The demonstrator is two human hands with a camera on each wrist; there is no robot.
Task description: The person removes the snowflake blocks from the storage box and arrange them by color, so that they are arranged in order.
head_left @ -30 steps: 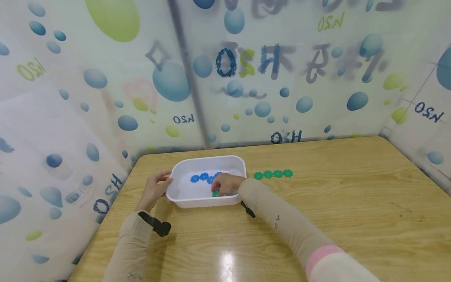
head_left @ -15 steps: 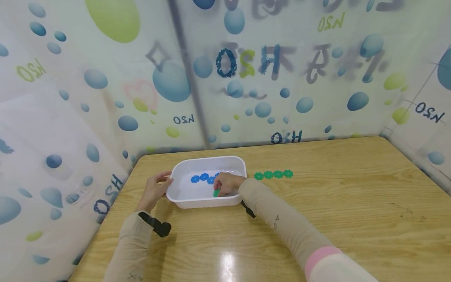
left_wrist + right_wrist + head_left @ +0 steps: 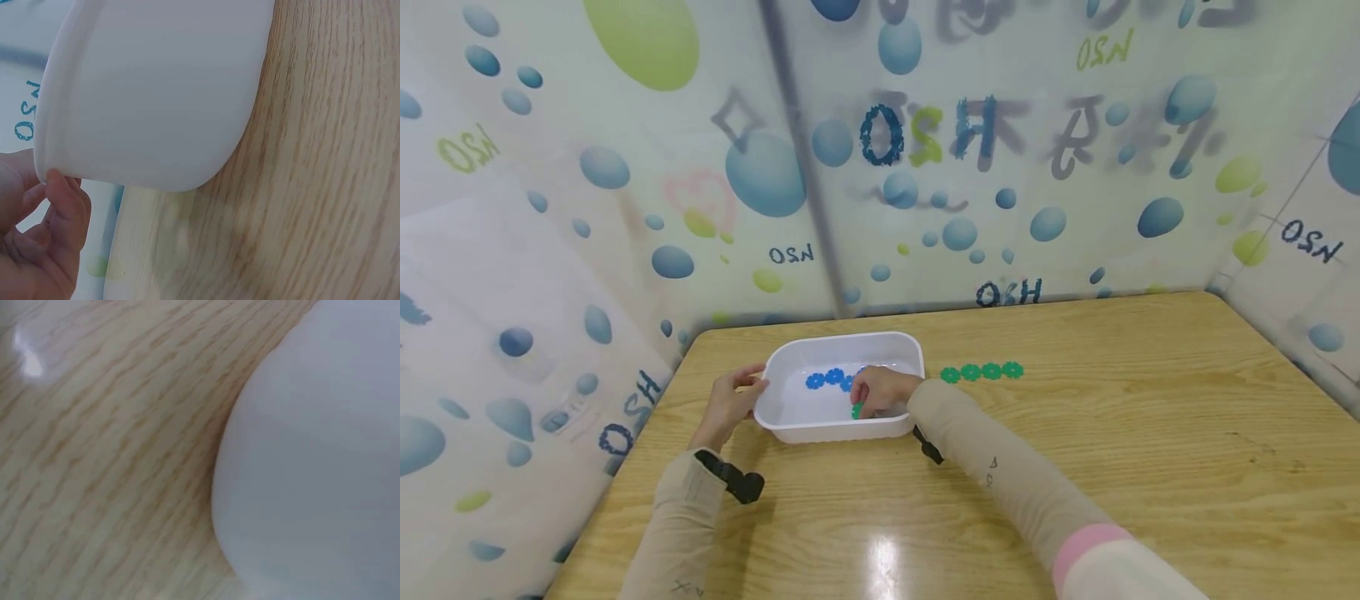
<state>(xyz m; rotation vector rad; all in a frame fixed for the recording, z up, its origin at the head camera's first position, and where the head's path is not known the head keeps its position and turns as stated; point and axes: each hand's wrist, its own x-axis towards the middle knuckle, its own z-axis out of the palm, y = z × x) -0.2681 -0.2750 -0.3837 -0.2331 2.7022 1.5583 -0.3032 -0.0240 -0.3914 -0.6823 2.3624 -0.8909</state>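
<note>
A white plastic tub [image 3: 786,408] stands on the table. My left hand [image 3: 727,403] holds its left end, and in the left wrist view the thumb and fingertips [image 3: 57,178] pinch the rim. Over the tub's near right wall reaches my right hand [image 3: 880,390], fingers down inside. They pinch a small green flower-shaped plastic piece [image 3: 857,410] close to the floor of the tub, partly covered by the hand. Behind it lie several blue flower-shaped pieces [image 3: 834,377], some hidden by the fingers. The right wrist view has only the tub's outer wall [image 3: 312,462] and wood grain.
Several more green flower-shaped pieces [image 3: 992,372] lie in a row on the table, right of the tub. The wooden table [image 3: 1150,433] extends to the right and front. A patterned wall covering [image 3: 1045,183] rises behind its far edge.
My right hand and the green piece have shifted slightly right, then back left inside the tub. The left hand and the tub have stayed in place.
</note>
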